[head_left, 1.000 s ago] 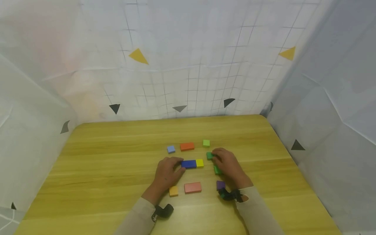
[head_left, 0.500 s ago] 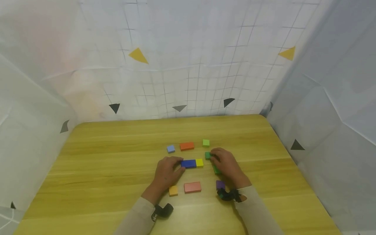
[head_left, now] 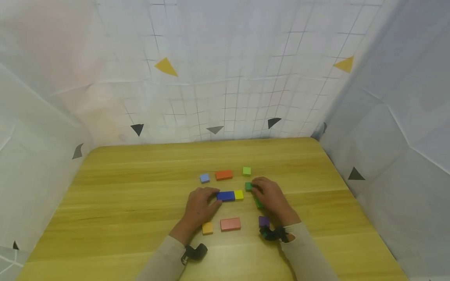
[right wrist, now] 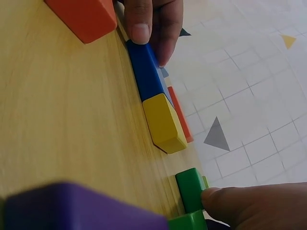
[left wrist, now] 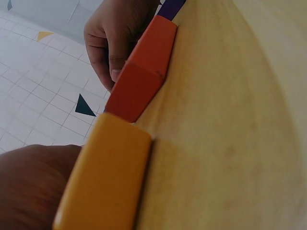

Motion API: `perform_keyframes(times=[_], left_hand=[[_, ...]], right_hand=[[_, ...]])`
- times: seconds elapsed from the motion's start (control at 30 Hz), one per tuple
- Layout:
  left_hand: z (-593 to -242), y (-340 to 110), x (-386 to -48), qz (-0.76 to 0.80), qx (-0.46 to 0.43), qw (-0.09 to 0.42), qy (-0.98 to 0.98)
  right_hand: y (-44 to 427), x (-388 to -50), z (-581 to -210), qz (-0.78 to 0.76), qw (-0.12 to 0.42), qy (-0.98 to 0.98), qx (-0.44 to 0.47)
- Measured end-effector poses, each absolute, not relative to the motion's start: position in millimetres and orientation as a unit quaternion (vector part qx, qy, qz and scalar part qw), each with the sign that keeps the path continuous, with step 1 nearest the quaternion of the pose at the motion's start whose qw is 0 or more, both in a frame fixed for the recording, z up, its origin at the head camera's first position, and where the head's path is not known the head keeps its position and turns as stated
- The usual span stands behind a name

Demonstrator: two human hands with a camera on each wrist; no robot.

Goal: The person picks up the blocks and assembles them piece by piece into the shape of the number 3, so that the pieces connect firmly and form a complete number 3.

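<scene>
In the head view my left hand (head_left: 199, 207) pinches the left end of a long blue block (head_left: 225, 196) between thumb and fingers. A small yellow block (head_left: 238, 195) touches the blue block's right end. To the right, my right hand (head_left: 272, 197) pinches a small green block (head_left: 248, 186), which lies apart from the yellow one. A second green block (head_left: 259, 203) sits partly hidden under that hand. The right wrist view shows a thumb against the near face of the green block (right wrist: 188, 189) and my left hand (right wrist: 153, 24) at the blue block (right wrist: 145, 69).
Farther back on the wooden table (head_left: 140, 179) lie a light blue block (head_left: 204, 178), an orange-red block (head_left: 224, 175) and a light green block (head_left: 247, 171). Nearer are an orange block (head_left: 207, 228), a pink block (head_left: 230, 224) and a purple block (head_left: 263, 221) beside the right wrist.
My right hand and the green block have shifted slightly left since a second ago, then stayed put. The left hand and the blue and yellow blocks look unmoved.
</scene>
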State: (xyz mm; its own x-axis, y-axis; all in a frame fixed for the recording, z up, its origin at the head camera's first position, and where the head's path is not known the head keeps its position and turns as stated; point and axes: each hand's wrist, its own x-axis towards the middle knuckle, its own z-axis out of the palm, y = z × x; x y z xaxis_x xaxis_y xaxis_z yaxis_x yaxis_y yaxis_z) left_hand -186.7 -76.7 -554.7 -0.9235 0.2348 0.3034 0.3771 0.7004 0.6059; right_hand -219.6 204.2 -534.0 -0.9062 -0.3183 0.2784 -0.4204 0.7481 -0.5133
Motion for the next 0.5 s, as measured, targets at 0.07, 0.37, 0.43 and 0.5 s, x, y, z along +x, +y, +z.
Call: perform_keyframes(times=[0.07, 0.37, 0.43, 0.5], left_hand=[[-554.2, -76.8, -186.6, -0.351, -0.168, 0.102, -0.916], [-553.7, -76.5, -186.2, -0.355, -0.165, 0.097, -0.915], [-554.2, -76.4, -186.5, -0.354, -0.165, 0.098, -0.915], [-554.8, -76.4, -186.9, -0.352, -0.165, 0.1, -0.916]], right_hand=[[203.6, -219.2, -533.6, 0.295, 0.089, -0.93, 0.199], [200.8, -219.5, -535.0, 0.304, 0.086, -0.927, 0.202], [200.5, -219.8, -535.3, 0.304, 0.085, -0.927, 0.202], [200.3, -219.8, -535.0, 0.305, 0.085, -0.927, 0.202]])
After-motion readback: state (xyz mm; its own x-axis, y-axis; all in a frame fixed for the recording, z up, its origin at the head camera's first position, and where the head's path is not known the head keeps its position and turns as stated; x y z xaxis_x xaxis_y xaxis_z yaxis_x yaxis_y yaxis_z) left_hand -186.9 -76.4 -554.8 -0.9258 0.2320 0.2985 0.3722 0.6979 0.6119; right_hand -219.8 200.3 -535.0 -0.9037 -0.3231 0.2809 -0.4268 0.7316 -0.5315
